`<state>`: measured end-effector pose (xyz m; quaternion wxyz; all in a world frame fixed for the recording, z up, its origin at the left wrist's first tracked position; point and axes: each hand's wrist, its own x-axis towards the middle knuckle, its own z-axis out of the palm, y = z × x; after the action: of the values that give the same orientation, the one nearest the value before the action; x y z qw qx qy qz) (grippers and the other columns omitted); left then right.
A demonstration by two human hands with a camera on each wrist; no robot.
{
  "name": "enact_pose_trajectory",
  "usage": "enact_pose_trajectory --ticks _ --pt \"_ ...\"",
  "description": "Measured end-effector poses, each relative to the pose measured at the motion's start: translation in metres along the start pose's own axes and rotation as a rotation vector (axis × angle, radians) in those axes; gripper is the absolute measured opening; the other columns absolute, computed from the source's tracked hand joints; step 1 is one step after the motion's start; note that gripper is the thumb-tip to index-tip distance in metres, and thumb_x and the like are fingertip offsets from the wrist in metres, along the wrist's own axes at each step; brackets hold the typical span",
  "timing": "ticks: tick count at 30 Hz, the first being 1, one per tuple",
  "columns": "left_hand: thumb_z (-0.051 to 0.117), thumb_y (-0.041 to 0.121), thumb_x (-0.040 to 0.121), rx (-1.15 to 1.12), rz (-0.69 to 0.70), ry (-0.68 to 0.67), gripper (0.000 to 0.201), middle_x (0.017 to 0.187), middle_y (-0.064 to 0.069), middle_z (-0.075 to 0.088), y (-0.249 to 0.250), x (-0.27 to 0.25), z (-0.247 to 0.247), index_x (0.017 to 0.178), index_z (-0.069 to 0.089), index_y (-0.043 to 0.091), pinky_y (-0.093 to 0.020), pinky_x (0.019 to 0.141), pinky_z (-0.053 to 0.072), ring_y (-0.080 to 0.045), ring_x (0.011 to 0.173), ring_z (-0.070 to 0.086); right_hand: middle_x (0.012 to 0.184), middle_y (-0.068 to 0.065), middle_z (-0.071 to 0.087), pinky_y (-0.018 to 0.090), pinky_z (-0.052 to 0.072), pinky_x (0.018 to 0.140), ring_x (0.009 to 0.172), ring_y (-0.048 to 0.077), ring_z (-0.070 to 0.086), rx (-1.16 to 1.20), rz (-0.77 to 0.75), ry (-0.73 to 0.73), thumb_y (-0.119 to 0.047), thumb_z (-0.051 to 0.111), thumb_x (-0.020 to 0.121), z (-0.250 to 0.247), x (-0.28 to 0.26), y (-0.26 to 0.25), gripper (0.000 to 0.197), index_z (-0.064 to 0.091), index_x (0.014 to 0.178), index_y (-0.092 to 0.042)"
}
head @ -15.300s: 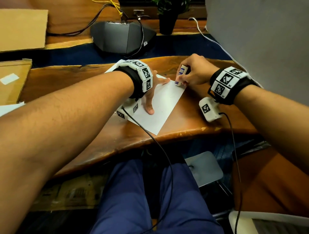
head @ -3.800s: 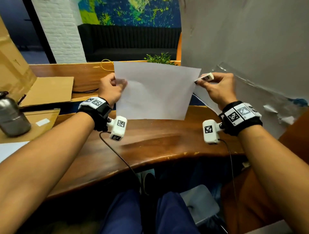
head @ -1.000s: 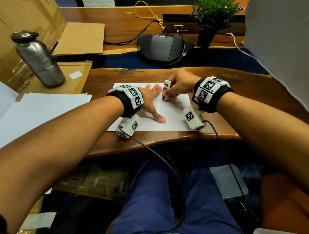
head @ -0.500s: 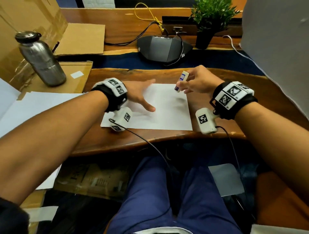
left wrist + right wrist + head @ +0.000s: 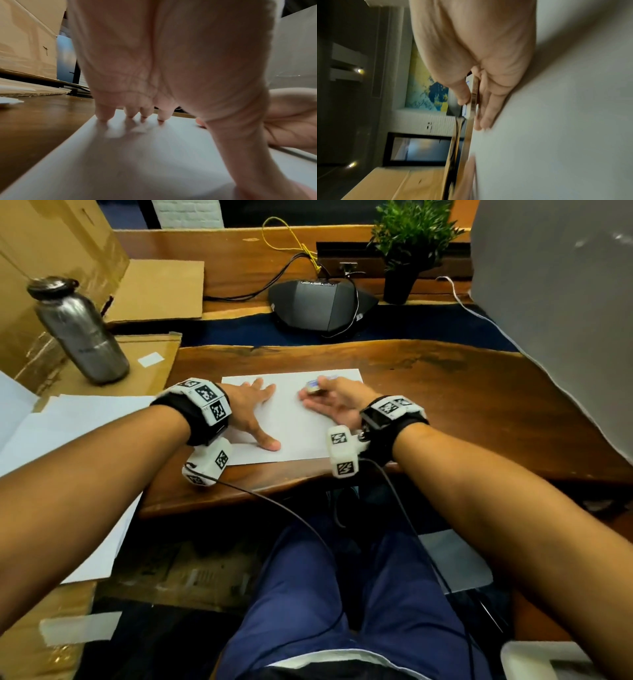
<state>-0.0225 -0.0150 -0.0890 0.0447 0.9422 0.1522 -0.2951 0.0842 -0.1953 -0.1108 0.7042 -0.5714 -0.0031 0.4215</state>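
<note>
White sheet (image 5: 294, 422): single leaf of printer paper, flat on the brown wooden worktop (image 5: 445, 405), near edge close to the front rim, under both hands.
Sheet handling: light, limp, easily creased, prone to sliding on polished wood and buckling under rubbing unless pinned; best held down by a flat palm beside the rubbed patch, lifted only by two opposite edges.
Eraser (image 5: 312, 386): small white block with a blue-purple printed sleeve, over the far right part of the sheet; contact with the paper unclear through motion blur.
Eraser handling: light, firm yet slightly rubbery, grippy on paper; best pinched on the sleeve, short of the working end, to avoid bending or snapping.
Left hand (image 5: 253, 409): palm down, fingers (image 5: 104, 113) straight and spread, tips pressing the sheet, thumb stretched toward the near edge; grasping nothing, wrist low.
Right hand (image 5: 337, 405): turned onto its little-finger side, eraser pinched between thumb and fingers, fingers extended along the paper.
Step, as judged: rubbing out marks, left pinning, right scrubbing.
Surroundings: steel bottle (image 5: 80, 333) on cardboard at left, loose white papers (image 5: 85, 419) beside it, black conference speaker (image 5: 322, 302) and potted plant (image 5: 407, 241) behind.
</note>
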Motion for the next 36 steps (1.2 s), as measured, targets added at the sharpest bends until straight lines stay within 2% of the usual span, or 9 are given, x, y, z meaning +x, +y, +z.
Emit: enact_pose_trajectory --ticks 3,5,8,13,20,28,30,33,36 --pt "0.068 0.085 0.046 0.015 -0.004 0.000 0.148 0.162 0.001 -0.020 0.003 -0.002 0.001 0.153 -0.017 0.030 -0.050 0.121 0.005 -0.023 0.151 -0.007 0.105 0.020 0.069 0.031 0.061 0.065 0.084 0.025 0.071 0.049 -0.119 0.345 -0.012 0.051 0.102 -0.049 0.005 -0.032 0.028 0.054 0.125 0.002" --pt "0.067 0.086 0.048 0.029 -0.012 -0.003 0.147 0.162 0.000 -0.020 0.005 -0.002 0.002 0.153 -0.019 0.029 -0.050 0.121 0.005 -0.024 0.151 -0.007 0.107 0.016 0.070 0.032 0.060 0.065 0.088 0.024 0.072 0.082 -0.206 0.464 -0.013 0.054 0.099 -0.066 -0.003 -0.047 0.029 0.053 0.127 -0.003" --pt "0.063 0.089 0.046 0.046 -0.022 -0.010 0.149 0.161 -0.002 -0.022 0.008 -0.003 0.003 0.152 -0.021 0.027 -0.052 0.121 0.005 -0.027 0.151 -0.008 0.100 0.012 0.069 0.032 0.060 0.073 0.087 0.022 0.070 0.047 -0.222 0.262 -0.016 0.055 0.101 -0.036 -0.023 -0.044 0.016 0.059 0.112 -0.006" --pt "0.062 0.088 0.046 0.038 -0.027 -0.001 0.149 0.161 -0.004 -0.022 0.010 -0.008 0.003 0.153 -0.020 0.025 -0.049 0.121 0.005 -0.027 0.151 -0.009 0.097 0.017 0.070 0.037 0.061 0.080 0.086 0.027 0.073 -0.164 0.073 -0.146 -0.012 0.056 0.100 0.017 -0.022 0.007 0.012 0.059 0.107 -0.004" --pt "0.062 0.088 0.049 0.064 -0.030 -0.009 0.146 0.161 -0.004 -0.022 0.012 -0.009 0.003 0.152 -0.021 0.026 -0.051 0.120 0.007 -0.028 0.151 -0.008 0.111 0.017 0.067 0.033 0.059 0.071 0.093 0.024 0.070 0.077 -0.175 0.409 -0.012 0.052 0.101 -0.083 -0.026 -0.052 0.028 0.055 0.126 -0.001" --pt "0.061 0.089 0.047 0.064 -0.035 -0.009 0.148 0.161 -0.004 -0.023 0.012 -0.010 0.003 0.152 -0.022 0.026 -0.052 0.120 0.007 -0.027 0.151 -0.008 0.101 0.019 0.071 0.043 0.060 0.085 0.093 0.031 0.072 -0.170 0.219 -0.236 -0.012 0.057 0.099 0.007 -0.044 0.011 0.009 0.060 0.098 -0.003" --pt "0.061 0.088 0.048 0.064 -0.035 -0.008 0.147 0.161 -0.003 -0.023 0.012 -0.009 0.002 0.152 -0.022 0.027 -0.052 0.120 0.007 -0.027 0.151 -0.008 0.110 0.024 0.069 0.043 0.060 0.084 0.101 0.034 0.070 -0.128 0.176 -0.158 -0.008 0.053 0.101 -0.008 -0.035 0.004 0.014 0.058 0.107 0.003" --pt "0.060 0.090 0.046 0.070 -0.035 -0.012 0.148 0.161 -0.003 -0.024 0.011 -0.008 0.003 0.152 -0.022 0.027 -0.053 0.120 0.006 -0.027 0.151 -0.009 0.110 0.025 0.068 0.038 0.062 0.075 0.096 0.032 0.071 0.025 -0.089 0.217 -0.005 0.050 0.101 -0.058 -0.018 -0.035 0.033 0.049 0.132 0.004" --pt "0.060 0.092 0.043 0.106 -0.051 -0.017 0.150 0.162 -0.002 -0.022 0.010 -0.006 0.002 0.152 -0.022 0.027 -0.053 0.120 0.008 -0.027 0.151 -0.006 0.112 0.019 0.068 0.032 0.061 0.069 0.094 0.025 0.072 0.100 -0.233 0.401 -0.012 0.053 0.101 -0.085 -0.020 -0.062 0.029 0.053 0.128 -0.002"
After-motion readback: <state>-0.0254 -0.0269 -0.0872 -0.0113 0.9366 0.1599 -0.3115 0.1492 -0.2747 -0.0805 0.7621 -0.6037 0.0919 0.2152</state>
